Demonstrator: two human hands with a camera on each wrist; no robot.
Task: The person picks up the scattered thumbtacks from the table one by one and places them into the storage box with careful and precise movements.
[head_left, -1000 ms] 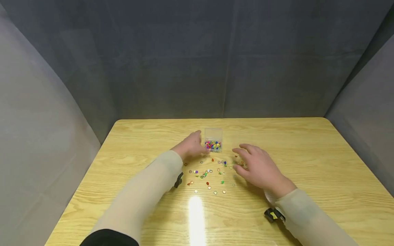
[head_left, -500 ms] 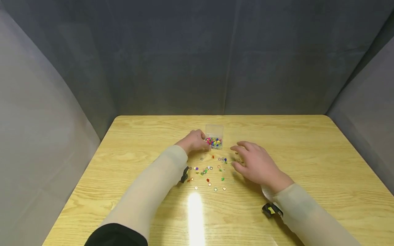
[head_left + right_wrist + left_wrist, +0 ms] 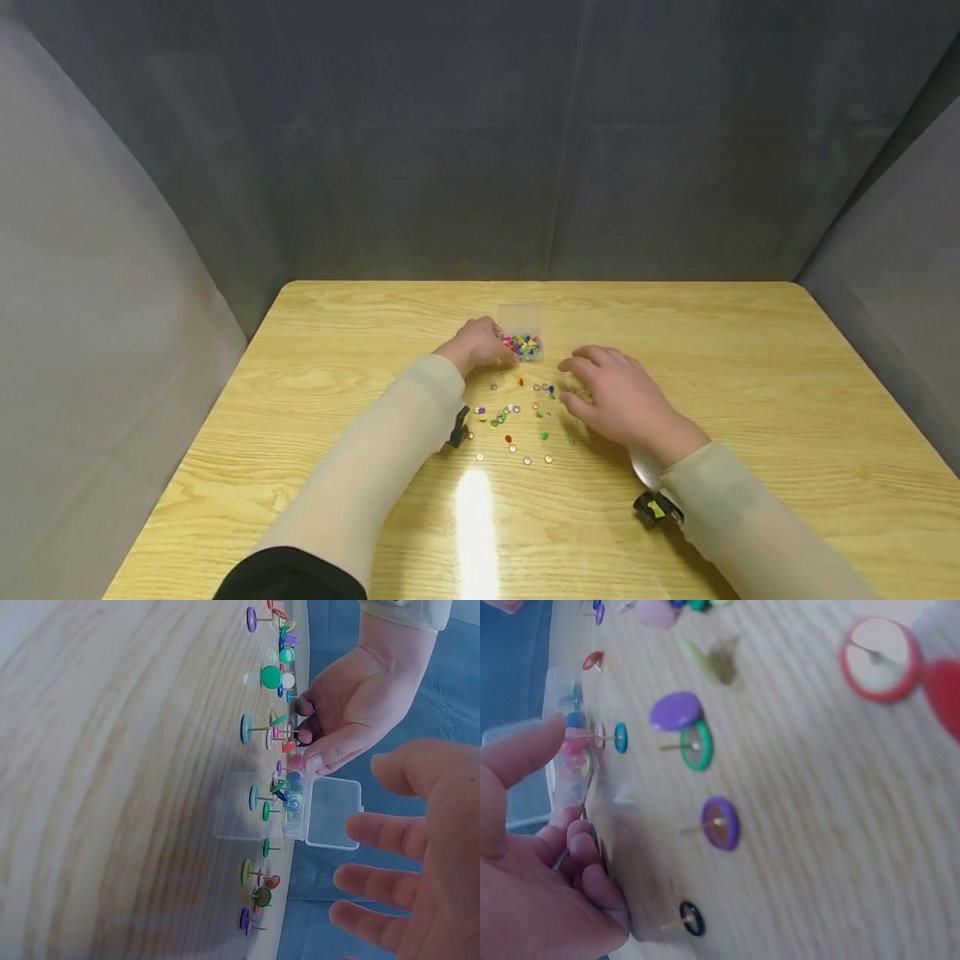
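Note:
A small clear plastic box (image 3: 521,321) with coloured pushpins inside stands open on the wooden table (image 3: 750,400). My left hand (image 3: 480,343) is at its left side. In the left wrist view the thumb lies along the box (image 3: 568,769) and the curled fingers (image 3: 585,855) touch its near corner. Loose pushpins (image 3: 517,421) lie scattered in front of the box, several with their points up (image 3: 720,823). My right hand (image 3: 611,396) hovers just above the right edge of the scatter, fingers spread (image 3: 390,825), holding nothing. The right wrist view shows the left hand (image 3: 345,712) against the box (image 3: 322,814).
Grey fabric walls (image 3: 480,150) close in the table at the back and on both sides. A bright glare stripe (image 3: 476,525) lies on the near table. Black wrist-camera mounts show under both sleeves (image 3: 457,427) (image 3: 651,507).
My left hand has stayed at the box's left side. The right hand has drifted a little to the left over the pins, still spread.

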